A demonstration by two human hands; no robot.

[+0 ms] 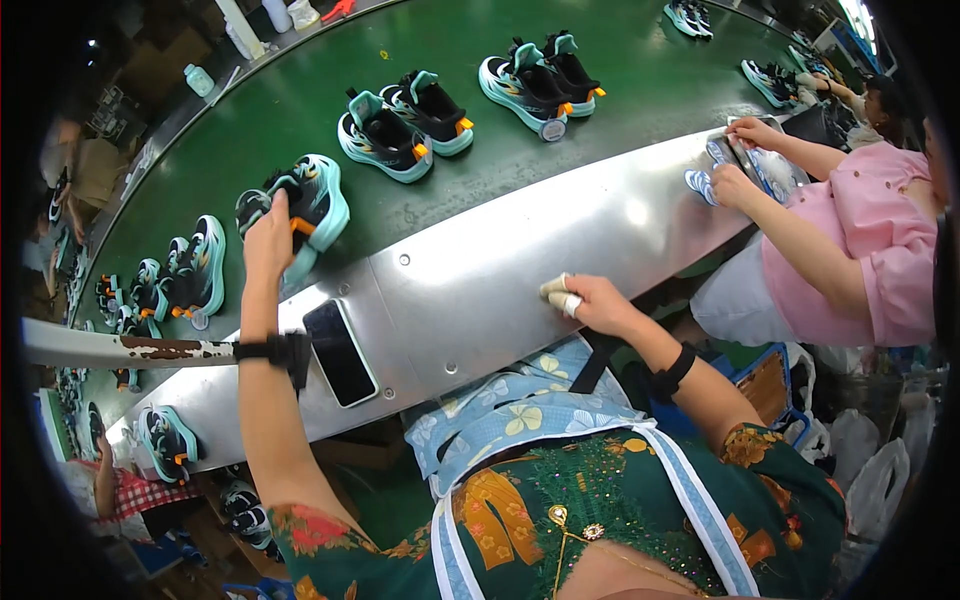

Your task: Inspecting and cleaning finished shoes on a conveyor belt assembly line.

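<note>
Bright glare on metal ledge (500, 250), corners black, edges bent

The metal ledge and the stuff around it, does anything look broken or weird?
Yes, the white pole on the left looks worn: its paint has come off in brown patches toward its right end. The phone lying on the metal ledge also seems a bit out of place.

Between eleven and one o'clock stand two pairs of shoes (385, 150), carrying four orange tabs (465, 126). One more pair (330, 185) is at ten, one phone (342, 355) at eight, two black wristbands (673, 372) at nine and four, one pink-clad person (830, 240) at three.
</note>
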